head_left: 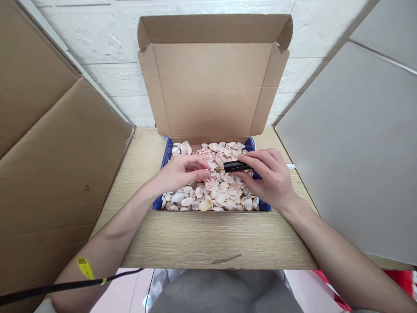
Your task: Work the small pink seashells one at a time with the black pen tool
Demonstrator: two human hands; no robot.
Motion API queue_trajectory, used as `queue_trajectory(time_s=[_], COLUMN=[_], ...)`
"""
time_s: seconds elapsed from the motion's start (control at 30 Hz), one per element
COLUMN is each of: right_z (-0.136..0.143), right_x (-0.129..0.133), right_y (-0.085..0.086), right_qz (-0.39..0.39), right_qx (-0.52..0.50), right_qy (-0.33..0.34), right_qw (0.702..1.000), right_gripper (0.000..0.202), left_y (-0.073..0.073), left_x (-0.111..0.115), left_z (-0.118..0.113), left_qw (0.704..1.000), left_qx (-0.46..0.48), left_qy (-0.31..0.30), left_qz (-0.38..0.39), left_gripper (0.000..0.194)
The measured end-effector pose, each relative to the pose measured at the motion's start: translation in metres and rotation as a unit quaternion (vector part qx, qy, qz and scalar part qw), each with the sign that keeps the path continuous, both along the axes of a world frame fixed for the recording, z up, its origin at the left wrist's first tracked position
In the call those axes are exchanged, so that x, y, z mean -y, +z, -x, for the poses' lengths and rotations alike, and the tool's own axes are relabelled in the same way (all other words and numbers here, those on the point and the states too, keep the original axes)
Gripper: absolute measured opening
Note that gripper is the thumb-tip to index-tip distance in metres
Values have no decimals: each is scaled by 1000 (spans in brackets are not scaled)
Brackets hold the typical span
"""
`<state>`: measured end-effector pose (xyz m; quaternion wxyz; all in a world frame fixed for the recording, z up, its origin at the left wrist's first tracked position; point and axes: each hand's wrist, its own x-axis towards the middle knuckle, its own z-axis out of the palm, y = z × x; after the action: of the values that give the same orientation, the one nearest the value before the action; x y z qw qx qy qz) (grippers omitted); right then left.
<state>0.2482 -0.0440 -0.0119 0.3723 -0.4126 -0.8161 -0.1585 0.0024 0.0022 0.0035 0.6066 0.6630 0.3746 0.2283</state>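
Observation:
My right hand is wrapped round a black pen-style mini drill with a brass-coloured tip that points left. Opposite it, my left hand is closed, thumb and fingers pinching what looks like a small white shell, mostly hidden by the fingertips. The tip of the drill is close to that shell; whether they touch I cannot tell. Both hands are above an open cardboard box with blue sides, filled with pale seashells. A few larger shells have reddish stripes.
The box lid stands raised at the back, before a white brick-patterned wall. Cardboard flanks the wooden tabletop on the left, a grey-white panel on the right. A black cable with a yellow tag crosses my left forearm.

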Motion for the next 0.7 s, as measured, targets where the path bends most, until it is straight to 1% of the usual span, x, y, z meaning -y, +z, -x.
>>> queue_trajectory(time_s=[0.13, 0.37, 0.7], right_z=[0, -1, -2], right_x=[0, 1, 0], right_y=[-1, -4, -2], right_qz=[2, 64, 51], right_qx=[1, 12, 6], right_qy=[2, 10, 26], right_qw=[1000, 998, 998], right_gripper=[28, 20, 24], left_y=[1, -3, 0], left_x=[0, -1, -1], left_z=[-1, 1, 0], left_qw=[1000, 1000, 1000], left_qx=[-6, 1, -11], left_qy=[-1, 11, 5], left_qz=[-2, -17, -13], left_gripper=[24, 23, 24])
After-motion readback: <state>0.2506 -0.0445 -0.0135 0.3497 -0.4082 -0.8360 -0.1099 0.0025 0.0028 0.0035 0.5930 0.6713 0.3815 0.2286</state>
